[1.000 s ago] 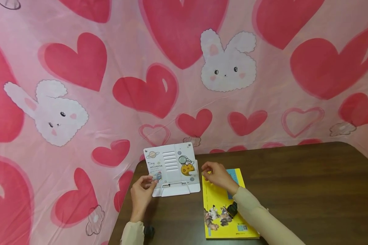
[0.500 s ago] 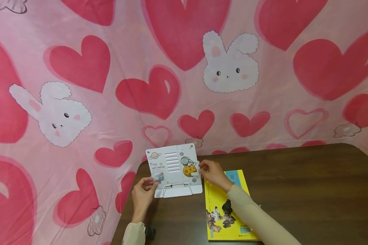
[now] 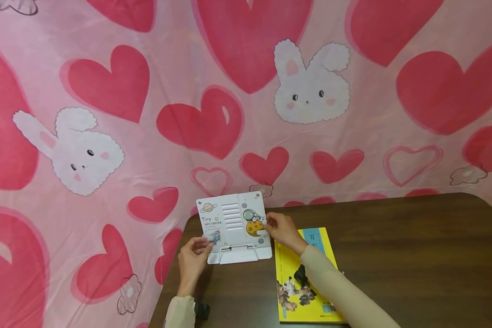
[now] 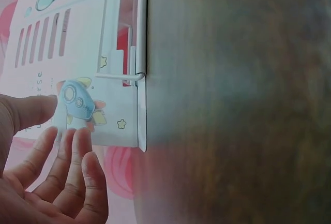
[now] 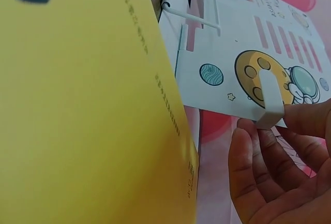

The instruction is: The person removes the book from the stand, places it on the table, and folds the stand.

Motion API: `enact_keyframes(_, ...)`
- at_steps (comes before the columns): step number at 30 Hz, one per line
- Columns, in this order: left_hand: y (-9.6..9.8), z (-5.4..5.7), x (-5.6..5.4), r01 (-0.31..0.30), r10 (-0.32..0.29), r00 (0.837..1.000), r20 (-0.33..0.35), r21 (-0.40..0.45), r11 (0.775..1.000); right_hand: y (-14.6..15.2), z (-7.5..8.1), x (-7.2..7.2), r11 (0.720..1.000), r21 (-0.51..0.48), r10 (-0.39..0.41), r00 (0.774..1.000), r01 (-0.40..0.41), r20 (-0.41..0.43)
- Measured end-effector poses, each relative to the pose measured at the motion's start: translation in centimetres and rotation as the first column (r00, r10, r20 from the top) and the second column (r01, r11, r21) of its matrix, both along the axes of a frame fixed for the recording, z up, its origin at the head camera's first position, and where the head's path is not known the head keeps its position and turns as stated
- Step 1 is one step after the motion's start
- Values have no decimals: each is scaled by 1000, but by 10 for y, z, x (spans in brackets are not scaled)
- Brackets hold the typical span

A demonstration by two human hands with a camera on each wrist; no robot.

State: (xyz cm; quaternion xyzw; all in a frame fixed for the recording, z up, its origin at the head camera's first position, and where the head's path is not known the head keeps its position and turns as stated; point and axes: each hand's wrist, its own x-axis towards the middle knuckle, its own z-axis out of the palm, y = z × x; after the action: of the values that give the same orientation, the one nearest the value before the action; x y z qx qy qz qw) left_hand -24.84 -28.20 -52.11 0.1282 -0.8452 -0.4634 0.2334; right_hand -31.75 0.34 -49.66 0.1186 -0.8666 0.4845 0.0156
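A white book stand (image 3: 233,228) printed with "Tiny universe", a planet and an astronaut stands tilted back on the table. My left hand (image 3: 192,259) is at its left edge, thumb and fingertips around a pale clip (image 4: 77,122) beside the printed rocket. On the opposite edge, my right hand (image 3: 284,231) pinches a white hooked clip (image 5: 271,97), which reaches over the printed moon on the front of the panel. A wire rest (image 3: 238,261) folds out along the stand's lower lip.
A yellow book (image 3: 289,273) with a blue title strip lies to the right of the stand, partly under my right forearm. The brown table (image 3: 402,255) stretches right. Behind it hangs a pink cloth (image 3: 254,127) with hearts and rabbits.
My right hand has moved left from above the yellow book to the stand's right edge and taken hold of the clip. The left hand stays at the left edge.
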Motion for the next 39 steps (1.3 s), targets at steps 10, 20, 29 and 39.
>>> enact_keyframes(10, -3, -1, -4, -40, 40, 999, 14, -5, 999, -1, 1, 0, 1000, -11, 1, 999, -1, 44)
enact_keyframes(20, -3, -2, -9, 39, -42, 995, 88, 42, 998, -1, -1, -1, 1000, -15, -3, 999, 3, 35)
enact_keyframes(29, -5, -3, -9, 40, -48, 994, 102, 82, 996, -2, -2, -2, 1000, -11, -6, 1000, 6, 25)
enact_keyframes(39, -12, -3, 0, 39, -52, 988, 142, 93, 995, -3, -4, -1, 1000, -29, 7, 1000, -7, 11)
